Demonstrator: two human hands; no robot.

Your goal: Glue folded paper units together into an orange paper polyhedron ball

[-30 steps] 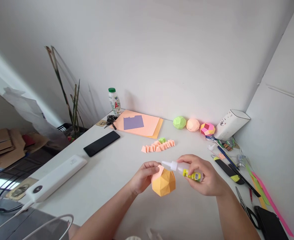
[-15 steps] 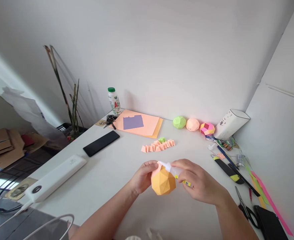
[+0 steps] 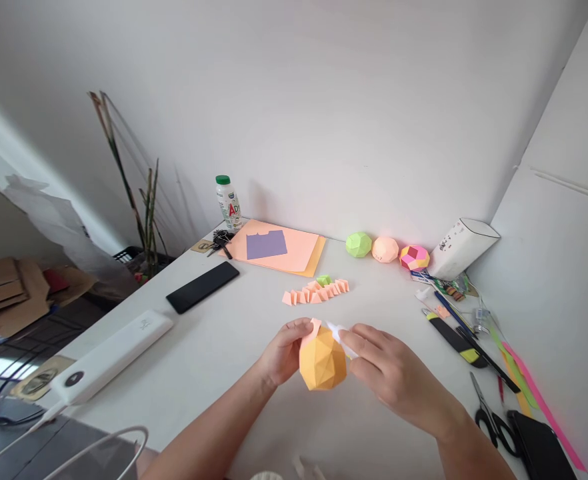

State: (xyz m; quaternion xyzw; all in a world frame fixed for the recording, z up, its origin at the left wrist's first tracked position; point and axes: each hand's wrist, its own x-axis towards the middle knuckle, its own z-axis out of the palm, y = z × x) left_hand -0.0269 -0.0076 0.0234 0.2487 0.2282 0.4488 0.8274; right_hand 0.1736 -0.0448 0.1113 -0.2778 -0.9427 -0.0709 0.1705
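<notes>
My left hand (image 3: 287, 350) is closed on a faceted paper ball (image 3: 323, 360), mostly yellow-orange with a peach part at its upper left. A small peach flap stands up at the ball's top, by my thumb. In my right hand (image 3: 389, 363) is a white glue bottle (image 3: 343, 339), tilted with its narrow nozzle pointing up and left, close to the top of the ball. I cannot tell whether the nozzle touches the paper. My fingers cover most of the bottle. Beyond my hands lies a row of small folded peach paper pieces (image 3: 315, 292) with a green one.
Finished-looking paper balls, green (image 3: 359, 245), peach (image 3: 385, 250) and multicoloured (image 3: 415, 257), line the wall. Paper sheets (image 3: 294, 253), a white bottle (image 3: 229, 203) and a black phone (image 3: 203, 287) sit left. Right are a cutter (image 3: 454, 339), scissors (image 3: 494, 420) and a white box (image 3: 464, 247).
The glue bottle has shifted slightly right, away from the peach flap, and my right hand has turned over it. The ball has moved a little left in my left hand.
</notes>
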